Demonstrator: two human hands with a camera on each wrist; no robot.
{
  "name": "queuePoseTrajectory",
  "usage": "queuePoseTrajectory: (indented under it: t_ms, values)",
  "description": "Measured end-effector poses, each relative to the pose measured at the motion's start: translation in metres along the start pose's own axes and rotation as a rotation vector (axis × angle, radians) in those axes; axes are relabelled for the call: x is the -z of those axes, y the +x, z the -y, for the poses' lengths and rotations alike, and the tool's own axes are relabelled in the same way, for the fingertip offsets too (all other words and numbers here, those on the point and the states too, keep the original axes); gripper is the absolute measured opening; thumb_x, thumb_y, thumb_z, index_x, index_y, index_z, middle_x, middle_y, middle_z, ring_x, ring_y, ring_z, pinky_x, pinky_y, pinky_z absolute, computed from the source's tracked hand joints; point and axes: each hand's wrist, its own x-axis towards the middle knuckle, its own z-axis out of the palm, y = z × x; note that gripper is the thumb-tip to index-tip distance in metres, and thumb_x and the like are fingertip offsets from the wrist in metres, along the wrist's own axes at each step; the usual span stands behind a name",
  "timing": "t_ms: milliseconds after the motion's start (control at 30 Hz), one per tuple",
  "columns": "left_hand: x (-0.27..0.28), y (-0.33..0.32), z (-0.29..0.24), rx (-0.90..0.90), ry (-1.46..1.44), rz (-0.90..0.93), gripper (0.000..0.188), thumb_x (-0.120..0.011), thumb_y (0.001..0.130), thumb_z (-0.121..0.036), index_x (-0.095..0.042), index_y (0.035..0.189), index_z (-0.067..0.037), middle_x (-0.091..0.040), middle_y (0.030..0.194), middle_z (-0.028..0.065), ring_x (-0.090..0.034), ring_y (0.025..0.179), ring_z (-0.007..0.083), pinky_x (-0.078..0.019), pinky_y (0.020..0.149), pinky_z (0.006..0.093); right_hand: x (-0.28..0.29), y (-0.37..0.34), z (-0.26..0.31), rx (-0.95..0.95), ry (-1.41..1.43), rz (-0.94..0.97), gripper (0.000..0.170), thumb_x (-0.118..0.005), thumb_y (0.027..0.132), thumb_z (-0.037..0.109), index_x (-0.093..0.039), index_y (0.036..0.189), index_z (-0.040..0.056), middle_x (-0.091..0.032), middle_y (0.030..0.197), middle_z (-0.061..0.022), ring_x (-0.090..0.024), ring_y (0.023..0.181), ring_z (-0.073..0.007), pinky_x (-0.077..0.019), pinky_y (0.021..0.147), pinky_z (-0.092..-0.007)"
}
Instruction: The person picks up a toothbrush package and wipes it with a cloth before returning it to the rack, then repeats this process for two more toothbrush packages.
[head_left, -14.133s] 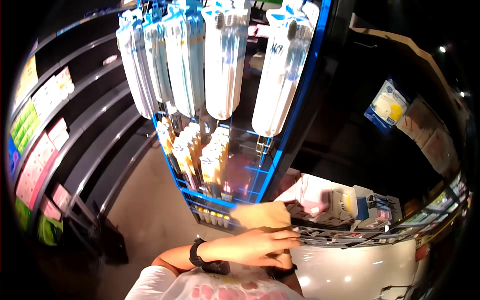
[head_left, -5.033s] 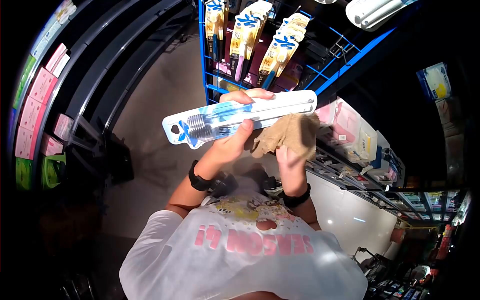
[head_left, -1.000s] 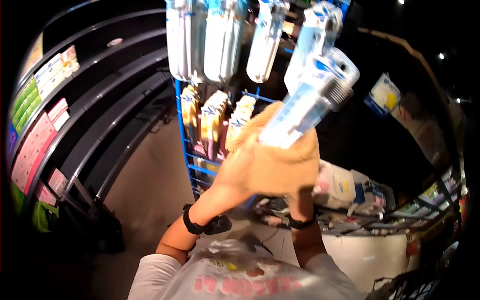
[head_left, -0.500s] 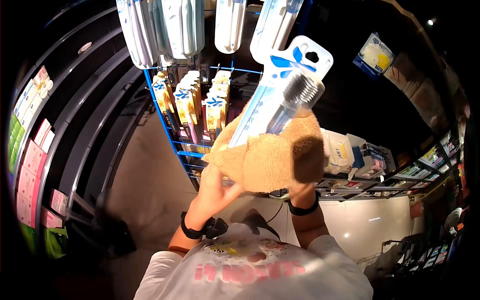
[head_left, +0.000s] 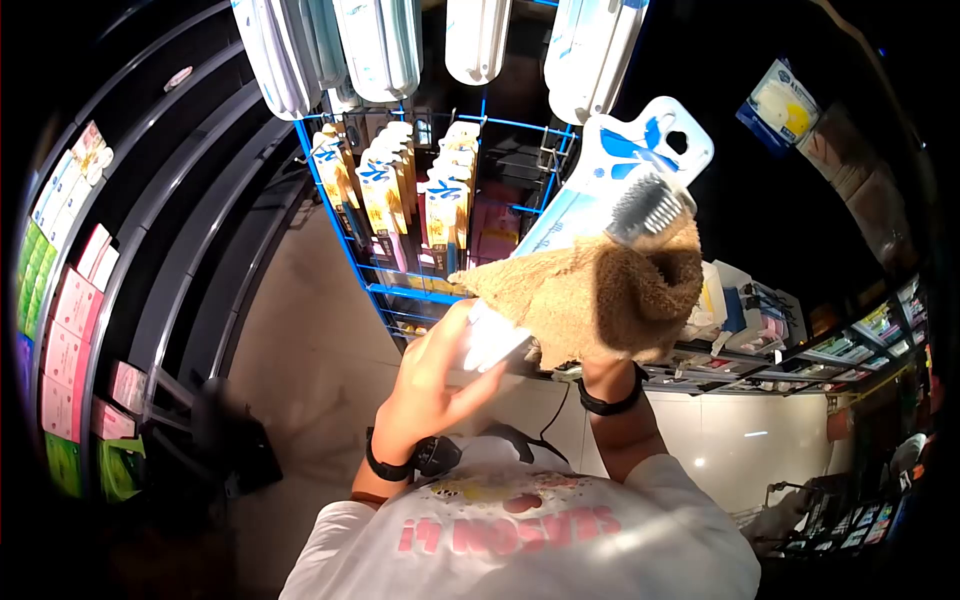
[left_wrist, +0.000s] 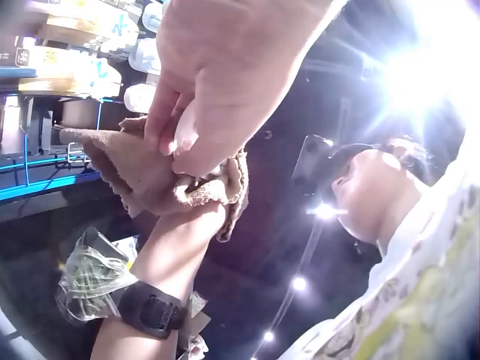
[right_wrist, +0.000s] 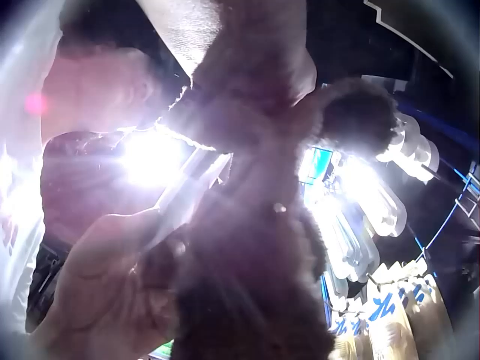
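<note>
A blister-packed toothbrush (head_left: pixel 640 215) with dark bristles and a blue-and-white card slants up to the right in the head view. My left hand (head_left: pixel 430 385) pinches its white lower end; the left wrist view shows that hand's fingers (left_wrist: pixel 157 124) and thumb closed together there. A brown towel (head_left: pixel 545 300) wraps round the middle of the pack. Under the towel, my right hand grips it and is mostly covered, with only its wrist side (head_left: pixel 605 375) showing. The towel (right_wrist: pixel 251 285) fills much of the right wrist view as a dark shape.
Ahead stands a blue wire rack (head_left: pixel 415 293) hung with large packs (head_left: pixel 380 50) above and several smaller toothbrushes (head_left: pixel 385 190) below. Dark stepped shelves (head_left: pixel 190 250) line the left, with pink boxes (head_left: pixel 75 300). White boxes (head_left: pixel 735 300) stand on a low shelf at right.
The pack and towel shift right over the last half second. The towel rides higher toward the bristles, and the pack's white lower end now shows in my left hand.
</note>
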Motion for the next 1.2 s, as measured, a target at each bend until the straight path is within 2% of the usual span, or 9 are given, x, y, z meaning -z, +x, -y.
queuePoseTrajectory:
  t_ms: [133,233,300,633,867,967,1033,1100,1200]
  values:
    - [0.010,0.007,-0.005,0.043,0.055,0.030,0.062,-0.067,0.061,-0.003,-0.037,0.114,0.007,-0.056,0.087,0.0153,-0.058,0.075,0.0216,-0.0449,0.065,0.0278,-0.016,0.038,0.019,0.234,-0.440,-0.094,0.078,-0.068,0.066,0.021,-0.023,0.126,-0.0007,-0.041,0.117,-0.0137,-0.044,0.105,-0.0214,-0.0386,0.090,-0.0337]
    - [0.017,0.018,-0.016,0.090,0.160,0.078,0.064,-0.068,0.058,-0.003,-0.037,0.113,0.008,-0.057,0.082,0.0130,-0.059,0.071,0.0173,-0.0448,0.063,0.0257,-0.030,0.056,0.023,0.108,-0.081,-0.236,0.076,-0.071,0.065,0.021,-0.027,0.122,-0.0030,-0.042,0.113,-0.0128,-0.046,0.102,-0.0204,-0.0392,0.088,-0.0318]
    - [0.020,0.019,-0.020,0.006,0.274,-0.002,0.056,-0.065,0.058,0.002,-0.042,0.109,0.005,-0.055,0.083,0.0141,-0.056,0.061,0.0252,-0.0450,0.054,0.0283,0.000,0.072,0.020,0.604,-1.047,0.153,0.070,-0.072,0.063,0.021,-0.033,0.117,-0.0030,-0.043,0.110,-0.0121,-0.046,0.100,-0.0199,-0.0392,0.087,-0.0314]
    - [-0.039,0.009,0.001,-0.144,0.645,-0.227,0.051,-0.056,0.057,0.009,-0.047,0.106,0.001,-0.052,0.066,0.0078,-0.050,0.051,0.0203,-0.0419,0.045,0.0292,-0.006,0.059,-0.016,0.254,-0.391,-0.368,0.058,-0.070,0.065,0.017,-0.037,0.110,-0.0006,-0.045,0.105,-0.0096,-0.045,0.097,-0.0159,-0.0351,0.087,-0.0293]
    - [-0.061,0.003,0.011,-0.116,0.568,-0.123,0.049,-0.057,0.058,0.007,-0.046,0.105,0.001,-0.053,0.074,0.0127,-0.051,0.056,0.0256,-0.0427,0.046,0.0325,0.023,0.051,-0.018,0.371,-0.611,-0.333,0.058,-0.068,0.066,0.029,-0.040,0.107,-0.0021,-0.045,0.103,-0.0110,-0.045,0.097,-0.0183,-0.0363,0.087,-0.0311]
    - [-0.067,-0.005,0.032,-0.059,0.312,-0.120,0.060,-0.058,0.058,0.011,-0.037,0.112,-0.003,-0.051,0.070,0.0120,-0.049,0.054,0.0271,-0.0404,0.045,0.0333,0.055,0.050,-0.011,0.451,-1.271,-0.156,0.055,-0.065,0.068,0.034,-0.039,0.104,0.0019,-0.046,0.101,-0.0086,-0.049,0.094,-0.0174,-0.0391,0.084,-0.0296]
    - [-0.064,-0.007,0.044,-0.011,0.381,-0.058,0.061,-0.057,0.060,0.011,-0.035,0.114,-0.005,-0.054,0.073,0.0123,-0.052,0.057,0.0286,-0.0425,0.047,0.0339,0.055,0.039,-0.020,0.180,-0.228,-0.184,0.056,-0.059,0.072,0.042,-0.038,0.105,0.0029,-0.046,0.102,-0.0095,-0.049,0.094,-0.0174,-0.0433,0.082,-0.0297]
    - [-0.059,-0.007,0.049,-0.009,0.400,-0.085,0.061,-0.057,0.060,0.012,-0.035,0.114,-0.005,-0.055,0.075,0.0128,-0.054,0.059,0.0294,-0.0439,0.049,0.0343,0.044,0.046,-0.013,0.086,0.052,-0.242,0.041,-0.058,0.076,0.027,-0.043,0.104,0.0001,-0.049,0.095,-0.0080,-0.049,0.088,-0.0135,-0.0429,0.077,-0.0252]
    - [-0.052,-0.010,0.056,-0.040,0.475,-0.161,0.063,-0.054,0.059,0.014,-0.035,0.115,-0.006,-0.059,0.084,0.0141,-0.059,0.067,0.0299,-0.0479,0.055,0.0340,0.026,0.043,0.005,-0.213,0.186,-0.222,0.075,-0.049,0.074,0.052,-0.027,0.122,-0.0008,-0.045,0.110,-0.0202,-0.050,0.098,-0.0265,-0.0471,0.080,-0.0384]
